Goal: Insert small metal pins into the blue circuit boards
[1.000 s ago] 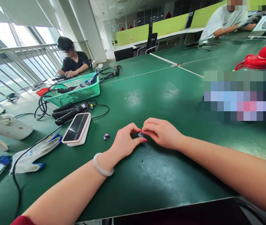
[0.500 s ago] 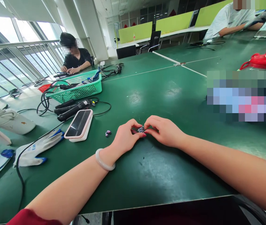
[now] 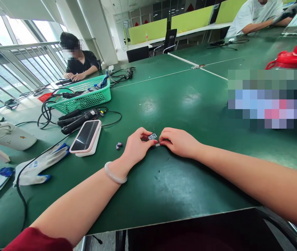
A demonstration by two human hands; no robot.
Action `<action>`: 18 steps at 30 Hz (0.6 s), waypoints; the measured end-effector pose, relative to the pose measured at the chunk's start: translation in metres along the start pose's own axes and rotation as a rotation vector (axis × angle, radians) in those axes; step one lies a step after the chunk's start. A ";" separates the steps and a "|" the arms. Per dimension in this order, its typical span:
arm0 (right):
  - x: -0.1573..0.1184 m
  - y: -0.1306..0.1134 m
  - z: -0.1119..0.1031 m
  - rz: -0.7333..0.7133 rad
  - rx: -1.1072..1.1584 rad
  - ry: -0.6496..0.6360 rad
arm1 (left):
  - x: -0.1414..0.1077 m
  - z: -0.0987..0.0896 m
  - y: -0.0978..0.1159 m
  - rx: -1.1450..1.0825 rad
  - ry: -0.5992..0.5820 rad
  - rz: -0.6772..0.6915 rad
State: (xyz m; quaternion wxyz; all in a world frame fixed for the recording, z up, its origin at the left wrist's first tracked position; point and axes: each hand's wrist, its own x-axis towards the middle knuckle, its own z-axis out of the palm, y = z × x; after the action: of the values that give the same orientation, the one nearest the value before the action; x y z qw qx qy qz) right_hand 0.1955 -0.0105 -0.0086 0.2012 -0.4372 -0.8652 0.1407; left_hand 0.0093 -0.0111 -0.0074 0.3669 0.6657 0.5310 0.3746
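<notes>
Okay, from my end I'm running the head view, and both hands are working close together over the table (image 3: pixel 203 104). My left hand (image 3: pixel 137 146) is pinching the patterned piece (image 3: pixel 152 136) between thumb and fingers, just off the table as far as I'm able to judge. My right hand (image 3: pixel 178 141) is bunching its fingertips at a pale bit (image 3: pixel 157 145); they seem to be gripping one end, but it's too small for me to confirm. That bit is sitting between the two hands, just below the patterned piece; whether the two are joining, I can't tell. So I'm judging the step as fine two-handed handling, left steadying, right working the bit. I'm reckoning the next move is calling for a light, firm left pinch and precise right fingertips, since something this tiny could be slipping. Purple bits (image 3: pixel 119 145) are lying untouched beside the left hand, with the phone (image 3: pixel 85 138) resting farther left.
</notes>
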 end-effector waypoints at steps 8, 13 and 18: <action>-0.004 0.008 -0.012 -0.092 0.043 -0.107 | -0.002 0.000 0.002 0.010 -0.024 -0.037; -0.003 0.005 -0.008 -0.021 -0.011 -0.061 | -0.002 0.000 0.002 0.022 -0.049 -0.058; 0.000 0.000 -0.004 0.009 -0.041 -0.069 | -0.001 -0.001 0.001 0.040 -0.064 -0.067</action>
State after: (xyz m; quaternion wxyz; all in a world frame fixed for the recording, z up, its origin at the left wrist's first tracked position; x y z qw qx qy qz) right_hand 0.1971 -0.0099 -0.0051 0.1614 -0.4401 -0.8723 0.1389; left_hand 0.0086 -0.0124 -0.0067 0.3826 0.6662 0.5486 0.3299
